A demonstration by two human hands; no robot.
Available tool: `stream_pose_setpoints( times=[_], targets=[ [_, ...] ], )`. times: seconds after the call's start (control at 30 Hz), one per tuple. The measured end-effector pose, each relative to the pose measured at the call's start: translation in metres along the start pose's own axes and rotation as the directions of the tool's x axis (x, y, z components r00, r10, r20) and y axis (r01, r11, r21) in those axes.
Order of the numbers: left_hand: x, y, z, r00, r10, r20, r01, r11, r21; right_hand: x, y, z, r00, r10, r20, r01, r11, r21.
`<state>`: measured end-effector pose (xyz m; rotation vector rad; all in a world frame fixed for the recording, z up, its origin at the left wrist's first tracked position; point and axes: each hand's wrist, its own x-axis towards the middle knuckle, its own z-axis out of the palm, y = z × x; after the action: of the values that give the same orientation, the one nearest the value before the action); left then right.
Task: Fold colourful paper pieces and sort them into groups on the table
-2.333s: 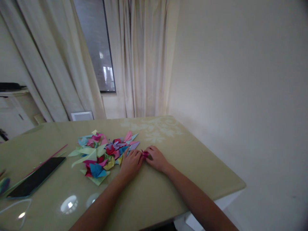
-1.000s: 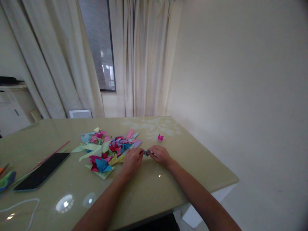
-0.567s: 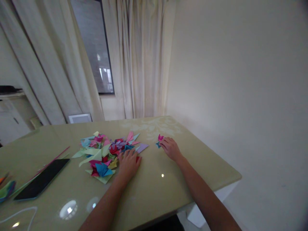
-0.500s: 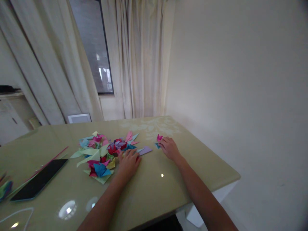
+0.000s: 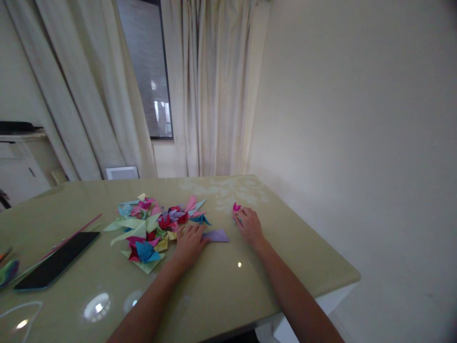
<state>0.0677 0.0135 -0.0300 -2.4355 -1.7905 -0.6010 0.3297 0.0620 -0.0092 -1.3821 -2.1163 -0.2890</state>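
Your left hand: palm down, fingers bent, thumb at the near edge of a lavender folded-paper piece, which lies flat and juts out to the right; whether the fingers pinch it, you cannot tell from here.

Your right hand: lowered to the table, fingers drawn close together, at a small magenta folded-paper figure that shows beyond the fingertips; a bit of teal paper peeks out beside them. Whether you grip either, cannot be told.

Dark blue origami piece: just beyond your left fingers, at the right side of the heap.

Heap of origami: left of and beyond your left hand; pale green, pink, red, purple, yellow and blue, wings overlapping.

Black-screened device: flat, well left of the heap, thin pink stick alongside.

White cord: near left corner of your view.

Table: olive-beige, glossy, pale floral pattern at the far end.
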Motion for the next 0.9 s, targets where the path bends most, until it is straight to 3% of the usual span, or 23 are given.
stream_pose_setpoints(
  times=[0.07,0.13,0.27,0.47,0.7,0.8,0.9],
  targets=[
    [-0.001,0.000,-0.002,1.000,0.023,0.005,-0.023,1.000,-0.004,-0.001,-0.016,0.007,0.987,-0.161,-0.028,0.163,0.984,0.066],
    [-0.001,0.001,-0.004,0.999,0.053,-0.001,-0.053,0.998,-0.016,-0.003,-0.034,0.015,0.957,-0.288,0.019,0.285,0.954,0.095],
    [0.000,0.001,-0.008,0.997,0.065,-0.046,-0.067,0.997,-0.046,-0.007,-0.054,0.028,0.918,-0.372,0.139,0.363,0.928,0.087],
    [0.001,-0.001,-0.012,0.996,0.038,-0.082,-0.044,0.996,-0.076,-0.008,-0.049,0.028,0.937,-0.323,0.133,0.302,0.941,0.154],
    [0.002,-0.006,-0.017,0.983,-0.063,-0.174,0.052,0.996,-0.070,-0.008,-0.047,0.024,0.960,-0.279,0.030,0.262,0.929,0.261],
    [0.003,-0.007,-0.024,0.938,-0.123,-0.324,0.099,0.991,-0.088,-0.007,-0.043,0.024,0.979,-0.196,-0.060,0.204,0.915,0.349],
    [0.003,-0.011,-0.029,0.844,-0.183,-0.505,0.104,0.978,-0.182,-0.001,-0.041,0.020,0.989,-0.083,-0.125,0.136,0.847,0.513]
  ],
)
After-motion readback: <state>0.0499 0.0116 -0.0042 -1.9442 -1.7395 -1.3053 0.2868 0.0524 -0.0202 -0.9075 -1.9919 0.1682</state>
